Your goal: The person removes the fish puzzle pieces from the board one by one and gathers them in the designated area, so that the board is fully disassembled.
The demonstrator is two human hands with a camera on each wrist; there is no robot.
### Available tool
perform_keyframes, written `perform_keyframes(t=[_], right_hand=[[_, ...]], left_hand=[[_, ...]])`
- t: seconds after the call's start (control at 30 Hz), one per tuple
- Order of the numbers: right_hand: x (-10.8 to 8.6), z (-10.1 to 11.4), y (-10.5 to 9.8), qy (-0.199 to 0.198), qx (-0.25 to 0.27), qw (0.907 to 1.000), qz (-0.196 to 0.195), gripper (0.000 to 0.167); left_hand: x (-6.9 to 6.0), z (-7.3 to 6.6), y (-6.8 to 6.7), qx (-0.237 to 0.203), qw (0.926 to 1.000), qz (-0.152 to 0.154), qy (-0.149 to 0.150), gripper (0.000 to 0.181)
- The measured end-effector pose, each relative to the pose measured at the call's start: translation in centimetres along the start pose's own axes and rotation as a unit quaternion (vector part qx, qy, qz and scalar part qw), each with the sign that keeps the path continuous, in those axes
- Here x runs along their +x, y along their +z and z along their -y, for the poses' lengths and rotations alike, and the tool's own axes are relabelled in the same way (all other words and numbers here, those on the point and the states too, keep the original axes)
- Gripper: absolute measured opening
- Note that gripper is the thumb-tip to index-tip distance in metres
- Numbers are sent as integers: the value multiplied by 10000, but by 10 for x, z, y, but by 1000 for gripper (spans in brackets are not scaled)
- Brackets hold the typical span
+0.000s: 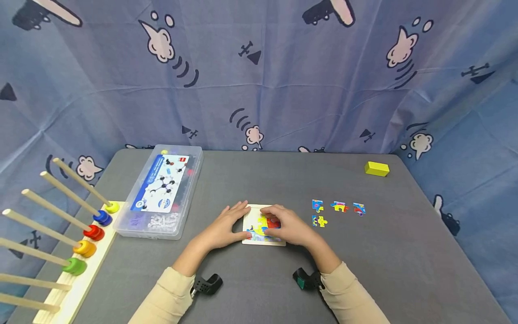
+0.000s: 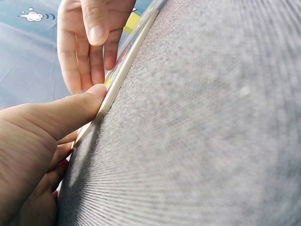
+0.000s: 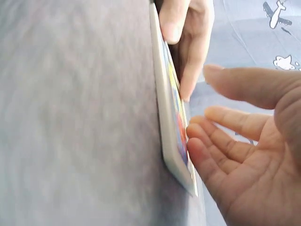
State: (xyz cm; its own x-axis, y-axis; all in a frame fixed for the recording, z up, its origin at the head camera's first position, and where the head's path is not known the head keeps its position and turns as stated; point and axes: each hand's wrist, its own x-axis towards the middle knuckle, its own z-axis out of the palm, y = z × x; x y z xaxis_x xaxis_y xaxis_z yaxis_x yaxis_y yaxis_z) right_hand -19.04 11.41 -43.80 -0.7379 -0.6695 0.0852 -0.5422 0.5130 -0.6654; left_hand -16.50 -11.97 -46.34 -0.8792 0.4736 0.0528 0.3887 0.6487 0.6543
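Observation:
A small wooden puzzle board (image 1: 264,241) with a colourful picture lies flat on the grey table. At its left side is my left hand (image 1: 225,228), thumb on the board near the lower left corner and fingers spread along the upper left. The left wrist view shows that thumb (image 2: 84,106) resting on the board's edge (image 2: 111,96). My right hand (image 1: 293,226) is over the board's right part; in the right wrist view its fingers (image 3: 225,148) are loosely extended at the picture, thumb apart, with no piece visible between them. Several loose puzzle pieces (image 1: 317,205) lie to the right.
A clear plastic case (image 1: 184,198) with a molecule label stands left of the board. At the far left is a wooden peg rack (image 1: 95,252) with coloured rings. A yellow block (image 1: 377,169) sits at the back right. A patterned blue curtain (image 1: 259,76) hangs behind the table.

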Motion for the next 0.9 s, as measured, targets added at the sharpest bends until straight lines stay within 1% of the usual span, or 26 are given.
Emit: perform_keyframes(t=[0.23, 0.37, 0.6, 0.77, 0.9], right_hand=[[4, 6, 6, 266, -234, 9994, -18, 48], [4, 8, 10, 506, -428, 9978, -71, 48], [5, 12, 13, 945, -301, 9947, -267, 48], [4, 10, 15, 1021, -276, 9938, -337, 44], [4, 9, 15, 1061, -133, 9936, -363, 43]], left_hand=[[0, 1, 1, -10, 10000, -9, 10, 71], [0, 0, 1, -19, 10000, -2, 23, 71], [0, 0, 0, 46, 10000, -17, 27, 71], [0, 0, 1, 62, 10000, -18, 13, 71], [0, 0, 1, 75, 10000, -19, 0, 71]])
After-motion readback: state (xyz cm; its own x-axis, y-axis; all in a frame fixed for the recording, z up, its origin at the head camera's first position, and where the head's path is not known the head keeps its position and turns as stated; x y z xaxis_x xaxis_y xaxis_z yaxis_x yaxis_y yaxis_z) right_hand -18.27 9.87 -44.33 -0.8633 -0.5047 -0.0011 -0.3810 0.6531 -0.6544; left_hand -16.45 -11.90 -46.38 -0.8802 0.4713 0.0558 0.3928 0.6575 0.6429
